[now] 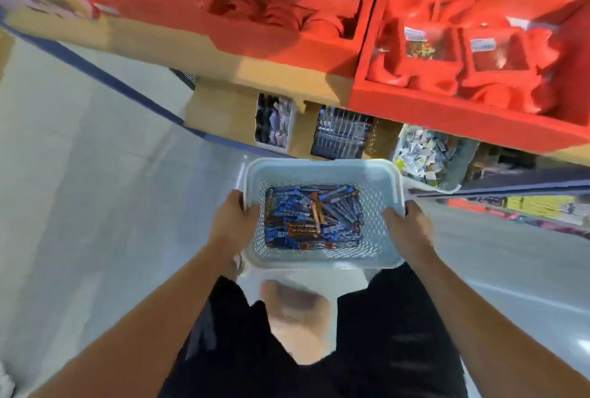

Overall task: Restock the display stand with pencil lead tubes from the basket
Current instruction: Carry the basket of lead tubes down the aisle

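A shop aisle: red display bins [463, 101] of packaged goods, stocked low shelves [338, 136], smooth pale floor [95, 190].

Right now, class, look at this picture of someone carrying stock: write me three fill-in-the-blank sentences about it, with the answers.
1. The basket is held by ____ hands, the left hand and the right hand.
2. The pencil lead tubes lie ____ the basket.
3. Most tubes are blue; the others are ____.

Missing words: two; inside; orange
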